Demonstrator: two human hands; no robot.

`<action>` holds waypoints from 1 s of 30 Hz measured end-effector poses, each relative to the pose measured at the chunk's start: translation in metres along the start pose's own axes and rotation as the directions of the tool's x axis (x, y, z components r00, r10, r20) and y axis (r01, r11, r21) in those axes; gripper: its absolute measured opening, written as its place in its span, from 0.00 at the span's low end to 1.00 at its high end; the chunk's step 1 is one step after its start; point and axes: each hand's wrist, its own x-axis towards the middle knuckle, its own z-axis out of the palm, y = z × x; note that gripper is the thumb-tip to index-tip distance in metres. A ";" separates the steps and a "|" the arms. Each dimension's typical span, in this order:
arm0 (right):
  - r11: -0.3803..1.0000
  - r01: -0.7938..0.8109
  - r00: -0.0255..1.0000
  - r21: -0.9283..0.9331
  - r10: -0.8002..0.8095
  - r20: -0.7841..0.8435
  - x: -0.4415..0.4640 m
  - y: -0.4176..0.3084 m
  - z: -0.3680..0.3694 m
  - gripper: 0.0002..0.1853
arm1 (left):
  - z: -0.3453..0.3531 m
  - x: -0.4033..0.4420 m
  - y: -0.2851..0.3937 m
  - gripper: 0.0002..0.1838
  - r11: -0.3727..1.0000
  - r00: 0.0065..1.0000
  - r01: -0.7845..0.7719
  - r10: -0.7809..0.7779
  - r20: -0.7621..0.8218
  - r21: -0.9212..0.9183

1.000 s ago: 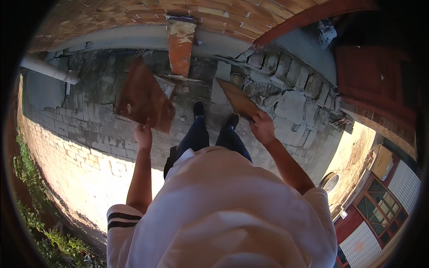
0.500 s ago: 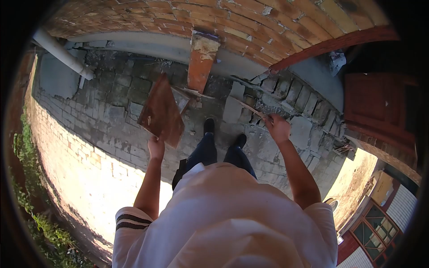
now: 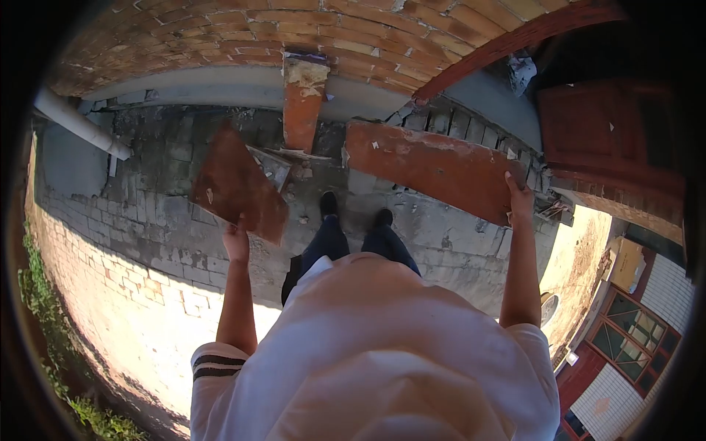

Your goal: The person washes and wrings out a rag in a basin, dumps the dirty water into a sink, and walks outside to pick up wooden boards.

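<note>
My left hand (image 3: 236,241) is closed on the lower edge of a reddish-brown wooden board (image 3: 239,187), a slanted piece with a pale chipped spot. Out to the right, my right hand (image 3: 519,200) grips the end of a longer reddish-brown plank (image 3: 434,167), thumb on its face. That plank's broad side faces up, and its far end reaches towards the wall. Its surface is worn, with pale flakes along the edges. An orange-painted board (image 3: 301,110) leans upright against the brick wall, with splintered wood (image 3: 283,158) at its foot.
A brick wall (image 3: 220,37) with a grey base runs along the front. A white pipe (image 3: 81,125) slants down at the left. Cracked paving (image 3: 158,198) lies underfoot, and a row of loose bricks (image 3: 471,128) borders the right. A dark red door (image 3: 599,128) stands beyond.
My right hand has moved right, and its plank has turned from edge-on to show its broad face. My left hand keeps its board, a little further left in view.
</note>
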 end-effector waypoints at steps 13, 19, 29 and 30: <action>0.761 -0.459 0.885 0.458 0.435 0.165 -0.119 0.083 -0.125 0.38 | -0.018 0.106 0.050 0.18 0.728 0.965 0.260 -0.188 0.181 -0.635; 0.693 -0.386 0.918 0.609 0.357 0.175 -0.149 0.154 -0.174 0.40 | 0.009 0.090 0.066 0.17 0.554 0.921 0.376 -0.135 0.366 -0.742; 0.526 -0.217 0.856 0.823 0.508 -0.099 -0.266 0.285 -0.271 0.43 | 0.056 0.015 0.080 0.16 0.437 0.900 0.414 -0.064 0.432 -0.798; 0.516 -0.197 0.839 0.834 0.529 -0.129 -0.278 0.301 -0.277 0.43 | 0.059 0.007 0.081 0.16 0.435 0.894 0.420 -0.050 0.445 -0.796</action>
